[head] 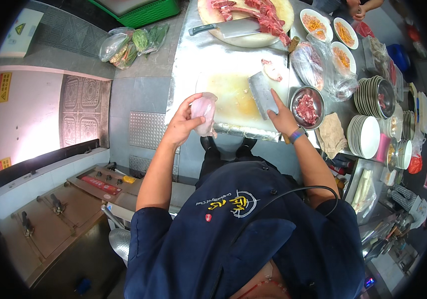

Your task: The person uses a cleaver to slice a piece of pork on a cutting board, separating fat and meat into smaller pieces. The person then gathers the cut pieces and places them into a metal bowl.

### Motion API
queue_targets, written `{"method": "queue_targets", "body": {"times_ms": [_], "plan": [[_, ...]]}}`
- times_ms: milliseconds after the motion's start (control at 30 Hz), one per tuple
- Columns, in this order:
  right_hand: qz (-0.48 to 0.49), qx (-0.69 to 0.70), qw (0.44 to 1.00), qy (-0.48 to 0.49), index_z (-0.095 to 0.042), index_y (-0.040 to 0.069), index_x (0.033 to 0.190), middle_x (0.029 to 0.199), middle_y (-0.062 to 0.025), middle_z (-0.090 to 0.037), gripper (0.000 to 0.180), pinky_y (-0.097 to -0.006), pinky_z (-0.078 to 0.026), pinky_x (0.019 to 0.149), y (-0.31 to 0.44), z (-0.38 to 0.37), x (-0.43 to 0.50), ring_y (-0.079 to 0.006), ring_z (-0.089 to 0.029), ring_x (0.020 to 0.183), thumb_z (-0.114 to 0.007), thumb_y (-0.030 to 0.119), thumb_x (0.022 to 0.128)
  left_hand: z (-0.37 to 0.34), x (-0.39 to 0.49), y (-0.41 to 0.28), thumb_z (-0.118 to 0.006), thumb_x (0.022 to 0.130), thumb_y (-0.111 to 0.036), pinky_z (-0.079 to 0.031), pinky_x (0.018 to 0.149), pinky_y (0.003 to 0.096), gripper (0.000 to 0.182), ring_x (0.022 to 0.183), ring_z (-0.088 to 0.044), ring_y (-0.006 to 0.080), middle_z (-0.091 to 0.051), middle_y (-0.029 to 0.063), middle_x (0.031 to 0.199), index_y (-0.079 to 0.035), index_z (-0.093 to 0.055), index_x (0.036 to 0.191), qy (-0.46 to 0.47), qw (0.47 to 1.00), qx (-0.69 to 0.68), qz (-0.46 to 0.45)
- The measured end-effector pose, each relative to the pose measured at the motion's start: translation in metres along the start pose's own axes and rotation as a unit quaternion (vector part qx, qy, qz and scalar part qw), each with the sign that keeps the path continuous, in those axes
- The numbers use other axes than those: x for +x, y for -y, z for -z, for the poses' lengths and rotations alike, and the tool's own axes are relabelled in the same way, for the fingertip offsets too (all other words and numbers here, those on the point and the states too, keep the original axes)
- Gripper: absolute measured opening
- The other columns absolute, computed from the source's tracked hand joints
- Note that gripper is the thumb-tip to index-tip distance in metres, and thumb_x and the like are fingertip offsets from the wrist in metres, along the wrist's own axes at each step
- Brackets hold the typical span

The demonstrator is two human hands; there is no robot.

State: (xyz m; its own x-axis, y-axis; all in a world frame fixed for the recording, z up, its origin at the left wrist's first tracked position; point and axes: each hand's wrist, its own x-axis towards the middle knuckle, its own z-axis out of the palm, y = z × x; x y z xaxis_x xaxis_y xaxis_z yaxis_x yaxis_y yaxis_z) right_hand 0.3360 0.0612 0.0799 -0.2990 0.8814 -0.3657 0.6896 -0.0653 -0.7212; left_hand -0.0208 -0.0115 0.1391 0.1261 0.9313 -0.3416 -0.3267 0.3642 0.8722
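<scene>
My left hand [183,121] grips a piece of pale raw meat [204,112], which looks like poultry, at the near left edge of a white cutting board [221,84]. In my right hand [284,117] is a wide-bladed cleaver [263,95]; its blade lies low over the board's right part and its handle points towards me. Beyond the blade, a small piece of raw meat [271,70] rests on the board. Thin scraps and wet yellowish stains mark the board's surface. A steel bowl of cut red meat [307,109] stands right of my right hand.
At the back, a second cleaver [236,28] lies on a round chopping block [247,41] beside red meat on the bone. Bagged meat [308,63], plates of shredded food [345,33], stacked plates [363,136] and a folded cloth [330,135] occupy the right. Another person's hands [359,11] show top right.
</scene>
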Motion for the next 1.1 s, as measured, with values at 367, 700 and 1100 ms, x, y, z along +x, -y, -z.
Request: {"method": "queue_targets", "body": {"times_ms": [367,700,1100], "plan": [[0.001,-0.016,1.000,0.002,-0.017,0.025,0.166,0.120,-0.0324,-0.068,0.084,-0.0477,-0.054,0.092,0.001,0.001,-0.005,-0.0480,-0.069,0.100,-0.062,0.020,0.095,0.007,0.041,0.045,-0.072,0.087,-0.004,-0.057,0.089,0.0356,0.069,0.107,-0.065,0.0238,-0.060,0.0160,0.129,-0.005,-0.044,0.149,-0.010,0.980,-0.058,0.189],[-0.034,0.014,0.999,0.009,-0.022,0.027,0.165,0.139,-0.0299,-0.060,0.083,-0.0417,-0.052,0.097,0.001,0.005,-0.004,-0.0439,-0.068,0.112,-0.064,0.016,0.095,0.003,-0.002,0.013,-0.073,0.076,-0.006,-0.056,0.092,0.0365,0.066,0.104,-0.068,0.0232,-0.068,0.0156,0.119,0.004,-0.054,0.139,-0.024,0.968,0.187,0.168],[-0.044,-0.045,0.997,0.042,-0.017,0.026,0.166,0.109,-0.0336,-0.069,0.083,-0.0502,-0.053,0.089,0.014,0.004,-0.011,-0.0487,-0.069,0.095,-0.061,0.020,0.095,-0.009,0.104,0.107,-0.084,0.080,-0.023,-0.049,0.104,0.0451,0.069,0.117,-0.062,0.0395,-0.062,0.0282,0.126,0.005,-0.055,0.136,-0.127,0.858,0.492,-0.078]]}}
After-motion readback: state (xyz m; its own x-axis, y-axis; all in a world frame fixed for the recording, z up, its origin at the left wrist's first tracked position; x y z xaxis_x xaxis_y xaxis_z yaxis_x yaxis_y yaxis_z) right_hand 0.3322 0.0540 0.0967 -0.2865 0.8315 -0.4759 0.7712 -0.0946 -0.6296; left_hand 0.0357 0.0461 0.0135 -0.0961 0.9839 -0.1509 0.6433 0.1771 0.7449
